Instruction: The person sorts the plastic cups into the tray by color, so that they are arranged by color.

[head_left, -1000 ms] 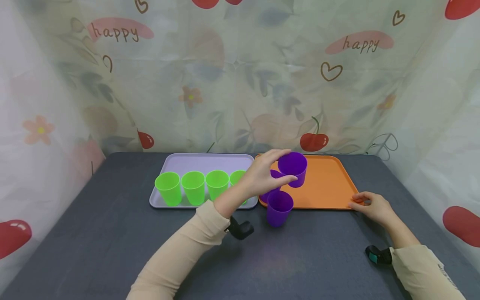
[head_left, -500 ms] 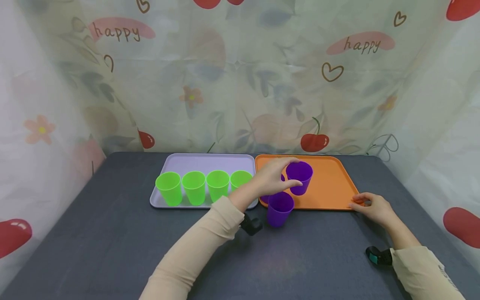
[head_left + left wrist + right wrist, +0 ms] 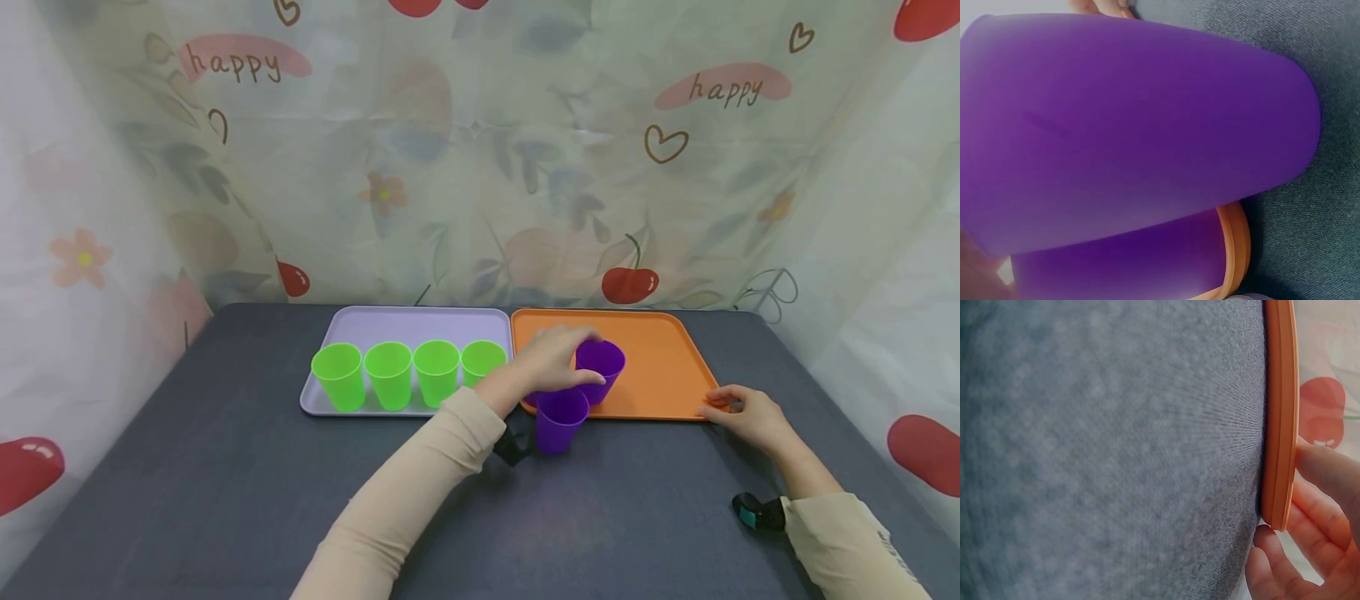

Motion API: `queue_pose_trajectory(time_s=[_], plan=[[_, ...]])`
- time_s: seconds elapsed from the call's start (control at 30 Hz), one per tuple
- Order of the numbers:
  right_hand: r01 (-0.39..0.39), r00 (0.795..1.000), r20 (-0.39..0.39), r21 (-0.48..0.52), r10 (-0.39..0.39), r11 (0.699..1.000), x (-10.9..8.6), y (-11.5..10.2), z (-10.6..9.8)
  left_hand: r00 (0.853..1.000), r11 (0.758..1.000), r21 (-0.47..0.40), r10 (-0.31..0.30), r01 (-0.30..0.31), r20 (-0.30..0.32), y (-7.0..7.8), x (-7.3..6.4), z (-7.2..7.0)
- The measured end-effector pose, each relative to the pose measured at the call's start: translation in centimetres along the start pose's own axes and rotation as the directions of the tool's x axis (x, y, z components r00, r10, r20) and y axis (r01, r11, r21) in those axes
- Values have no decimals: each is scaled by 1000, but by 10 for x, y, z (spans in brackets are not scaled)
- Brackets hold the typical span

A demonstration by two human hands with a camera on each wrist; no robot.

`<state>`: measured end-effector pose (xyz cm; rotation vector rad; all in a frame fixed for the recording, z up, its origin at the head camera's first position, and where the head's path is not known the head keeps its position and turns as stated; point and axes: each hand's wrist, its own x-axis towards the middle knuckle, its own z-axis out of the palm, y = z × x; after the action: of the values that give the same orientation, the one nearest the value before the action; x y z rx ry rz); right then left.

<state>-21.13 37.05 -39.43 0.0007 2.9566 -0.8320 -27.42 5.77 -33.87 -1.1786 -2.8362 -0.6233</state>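
Note:
My left hand [image 3: 553, 358] reaches over the left part of the orange tray [image 3: 656, 367] and grips a purple cup [image 3: 606, 360] near its rim, thumb in front and fingers behind. Close in front of that tray, a second purple cup [image 3: 558, 423] stands upright on the dark cloth; it fills much of the left wrist view. Mostly hidden by my left hand is another purple cup [image 3: 532, 399], at the tray's left end. My right hand [image 3: 750, 414] pinches the tray's front right corner, with fingertips on its orange rim [image 3: 1280, 425] in the right wrist view.
Left of the orange tray and touching it lies a lilac tray [image 3: 420, 321]. Several green cups [image 3: 390, 377] stand upright in a row along its front. Dark grey cloth [image 3: 615, 508] covers the table, with a printed curtain [image 3: 472, 167] behind.
My left hand has moved right and down with the purple cup, bringing it from above the tray down toward its surface. The right hand has stayed at the tray's corner.

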Motion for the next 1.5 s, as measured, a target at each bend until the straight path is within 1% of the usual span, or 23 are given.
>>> queue_pose_trajectory(time_s=[0.13, 0.4, 0.63, 0.8, 0.97, 1.1, 1.2, 1.37, 1.5], plan=[[-2, 1000, 1, -2, 2, 1000, 0, 0, 0, 1000, 1000, 19, -11, 11, 6, 0, -1, 2], [-6, 1000, -6, -3, 6, 1000, 1, 1, 1, 999, 999, 18, -38, 38, 21, -2, 0, 5], [-2, 1000, -5, -4, 2, 1000, 1, 1, 1, 999, 999, 10, -46, 46, 20, -2, 2, 7], [-3, 1000, -3, -5, 3, 1000, 1, 0, 0, 999, 999, 2, -47, 47, 11, -2, 2, 7], [-4, 1000, -5, -7, 4, 1000, 1, 0, 0, 998, 998, -10, -55, 56, 16, -2, 1, 5], [0, 1000, -5, -6, 0, 1000, 1, 1, 1, 1000, 998, -51, -29, 29, -9, -1, -2, 0], [2, 1000, -6, -5, -2, 1000, 1, 2, 1, 999, 995, -100, 5, -9, -41, -1, -7, -5], [-1, 1000, -7, -5, 1, 1000, 2, 3, 2, 995, 988, -141, 52, -63, -81, -3, -20, -14], [1, 1000, -6, -3, -1, 1000, 2, 3, 1, 991, 978, -186, 76, -96, -112, -6, -34, -18]])
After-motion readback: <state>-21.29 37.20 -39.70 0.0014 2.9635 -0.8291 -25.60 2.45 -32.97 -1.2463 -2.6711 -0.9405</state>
